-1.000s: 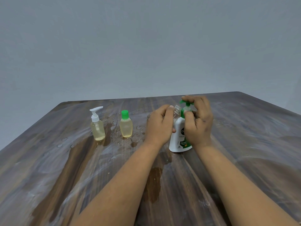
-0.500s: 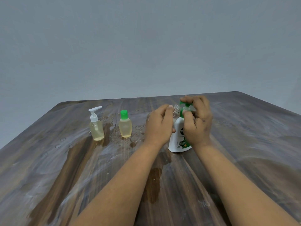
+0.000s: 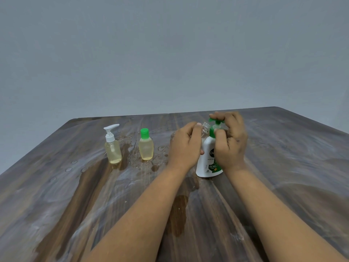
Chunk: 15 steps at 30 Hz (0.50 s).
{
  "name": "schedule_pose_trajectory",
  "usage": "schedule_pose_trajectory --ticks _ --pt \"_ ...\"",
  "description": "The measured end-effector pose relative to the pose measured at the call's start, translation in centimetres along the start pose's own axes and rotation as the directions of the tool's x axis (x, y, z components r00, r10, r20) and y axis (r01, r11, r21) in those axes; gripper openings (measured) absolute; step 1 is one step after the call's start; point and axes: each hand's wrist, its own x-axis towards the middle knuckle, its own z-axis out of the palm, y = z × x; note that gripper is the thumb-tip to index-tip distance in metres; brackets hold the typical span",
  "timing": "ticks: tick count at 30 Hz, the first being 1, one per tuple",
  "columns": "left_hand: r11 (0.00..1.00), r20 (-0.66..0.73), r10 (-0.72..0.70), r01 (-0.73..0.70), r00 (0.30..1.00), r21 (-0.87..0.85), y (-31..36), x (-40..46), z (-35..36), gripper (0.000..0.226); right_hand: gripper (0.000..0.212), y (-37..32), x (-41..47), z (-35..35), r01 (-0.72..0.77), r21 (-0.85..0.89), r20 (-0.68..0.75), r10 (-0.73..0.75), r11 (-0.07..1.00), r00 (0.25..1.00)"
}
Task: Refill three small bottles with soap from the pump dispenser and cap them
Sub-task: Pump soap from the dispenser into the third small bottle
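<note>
— So, where is the small clear open-necked bottle [image 3: 205, 128] relative to your grip?

— I hold it in my left hand [image 3: 186, 146], fingers curled round its body, so only the threaded neck shows above my thumb. It tilts toward the green spout of the white pump dispenser with green pump head [image 3: 207, 157], neck just beside the nozzle.

— And your right hand?

— My right hand [image 3: 230, 140] wraps the dispenser's collar, with fingers curled over the top of the pump head. The dispenser stands upright on the wet, streaked brown wooden table [image 3: 283, 167], between my two hands.

— The other bottles?

— Well apart to the left: a clear bottle of yellow liquid with a white pump top [image 3: 112, 146], and beside it a yellow-filled bottle with a green cap [image 3: 145, 145], both upright and closed.
</note>
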Motion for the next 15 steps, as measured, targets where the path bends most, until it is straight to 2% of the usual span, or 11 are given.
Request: schedule_pose_trajectory --ticks 11,15 --pt "1.000 -0.001 -0.010 0.010 1.000 -0.008 -0.14 0.01 0.08 0.038 0.032 0.38 0.03 0.15 -0.054 0.017 -0.016 0.055 0.998 0.998" --pt "1.000 -0.006 -0.013 0.013 1.000 -0.006 -0.16 0.03 0.07 0.037 0.034 0.23 0.02 0.02 -0.011 -0.007 0.004 0.011 1.000 1.000"
